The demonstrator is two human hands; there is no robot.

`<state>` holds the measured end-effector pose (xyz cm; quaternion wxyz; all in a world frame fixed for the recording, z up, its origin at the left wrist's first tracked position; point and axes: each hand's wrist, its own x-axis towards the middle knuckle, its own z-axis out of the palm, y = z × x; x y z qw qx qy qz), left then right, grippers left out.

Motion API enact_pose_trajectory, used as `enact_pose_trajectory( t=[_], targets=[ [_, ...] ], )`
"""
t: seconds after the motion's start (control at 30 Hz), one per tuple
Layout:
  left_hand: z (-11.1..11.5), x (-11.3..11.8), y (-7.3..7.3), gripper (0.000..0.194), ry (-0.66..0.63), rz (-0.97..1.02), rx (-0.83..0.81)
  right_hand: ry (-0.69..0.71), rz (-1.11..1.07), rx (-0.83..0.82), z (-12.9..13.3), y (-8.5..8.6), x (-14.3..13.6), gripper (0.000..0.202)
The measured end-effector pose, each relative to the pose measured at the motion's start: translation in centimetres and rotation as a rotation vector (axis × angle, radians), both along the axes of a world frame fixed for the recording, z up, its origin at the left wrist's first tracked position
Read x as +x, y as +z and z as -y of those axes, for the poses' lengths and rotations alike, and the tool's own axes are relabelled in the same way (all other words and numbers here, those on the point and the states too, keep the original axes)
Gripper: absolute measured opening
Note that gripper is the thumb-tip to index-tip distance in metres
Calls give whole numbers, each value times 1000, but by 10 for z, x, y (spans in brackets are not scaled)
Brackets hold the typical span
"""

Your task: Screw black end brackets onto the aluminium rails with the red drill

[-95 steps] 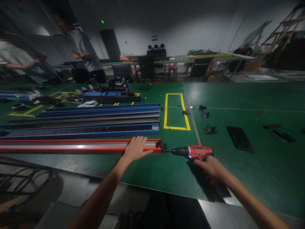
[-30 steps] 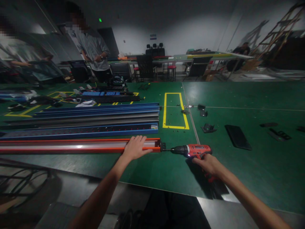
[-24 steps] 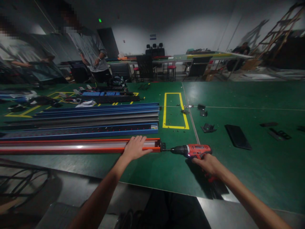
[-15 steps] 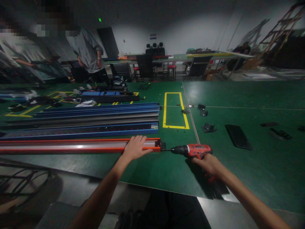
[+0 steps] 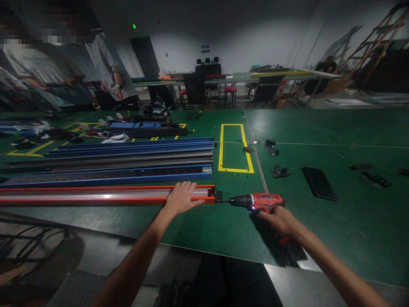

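Observation:
A long orange metal channel (image 5: 128, 189) lies along the near side of the green table. My left hand (image 5: 182, 198) grips it near its right end, fingers over the far edge and thumb along the near edge. A black end piece (image 5: 219, 196) sits at that end of the channel. My right hand (image 5: 281, 221) is closed around the handle of a red and black cordless drill (image 5: 268, 200), held level and pointing left. The drill's bit (image 5: 225, 200) reaches the end piece; the exact contact point is too small to make out. A small light glows under the chuck.
Blue and black channels (image 5: 143, 172) lie beyond the orange one. A yellow tape rectangle (image 5: 220, 149) marks the green table (image 5: 319, 234). Black brackets (image 5: 280, 171) and a flat black slab (image 5: 319, 183) are to the right. People (image 5: 111, 68) stand at the far left.
The drill's small light has come on. Both my hands, the drill and the orange channel keep their places. The people at the far left have shifted a little.

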<state>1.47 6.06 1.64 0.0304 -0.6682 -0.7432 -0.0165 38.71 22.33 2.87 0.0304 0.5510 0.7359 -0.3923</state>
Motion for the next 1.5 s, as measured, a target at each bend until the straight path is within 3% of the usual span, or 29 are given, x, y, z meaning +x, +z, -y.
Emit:
enact_pose_trajectory(
  t=[0.37,0.9,1.3,1.5],
  targets=[
    [0,2,2,84,10,-19,-1,-6,-18,-15,4,6,-2,34],
    [-2,5,6,84,26,21,-2,7,-17,2,-4,-12,3,37],
    [-1,0,0,79,0,-2,21,-14,-34,-28,3,2,0,34],
    [-1,2,6,78,4,11,-10,-19,-28,5,8,5,2,31]
  ],
)
